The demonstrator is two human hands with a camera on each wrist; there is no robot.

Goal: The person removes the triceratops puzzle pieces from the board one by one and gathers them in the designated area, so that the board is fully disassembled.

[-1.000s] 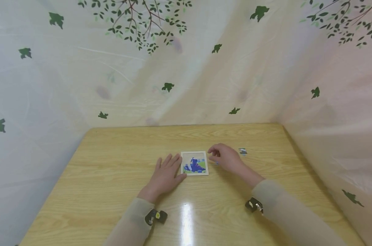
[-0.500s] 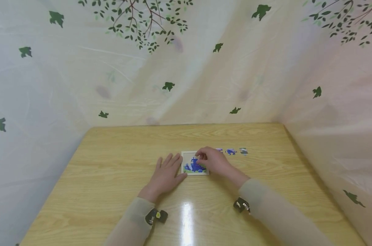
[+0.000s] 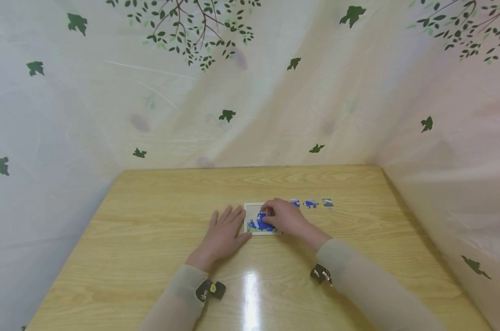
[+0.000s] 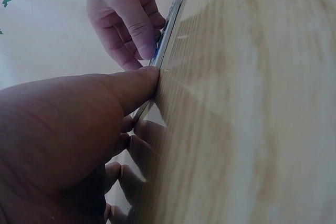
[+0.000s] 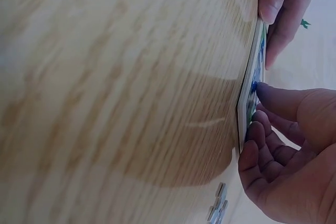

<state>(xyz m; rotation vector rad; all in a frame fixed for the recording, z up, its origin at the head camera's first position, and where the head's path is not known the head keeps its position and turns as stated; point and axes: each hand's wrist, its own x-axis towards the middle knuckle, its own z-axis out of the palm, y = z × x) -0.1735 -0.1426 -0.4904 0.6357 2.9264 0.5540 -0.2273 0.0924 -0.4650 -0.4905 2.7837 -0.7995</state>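
Left hand flat, fingers straight, beside small white-framed blue picture puzzle board on wooden tabletop; right hand fingers curled on it (grip unclear). 3 loose pieces nearby; no readable writing.

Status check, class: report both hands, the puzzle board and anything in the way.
Left hand flat on table, steadying square white-framed puzzle board. Right hand curled, fingertips on board. Three loose puzzle pieces aside, clear.

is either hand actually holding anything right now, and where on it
The left hand lies flat, touching the puzzle board's left edge. The right hand has curled fingertips on the board; whether it pinches a piece cannot be told.
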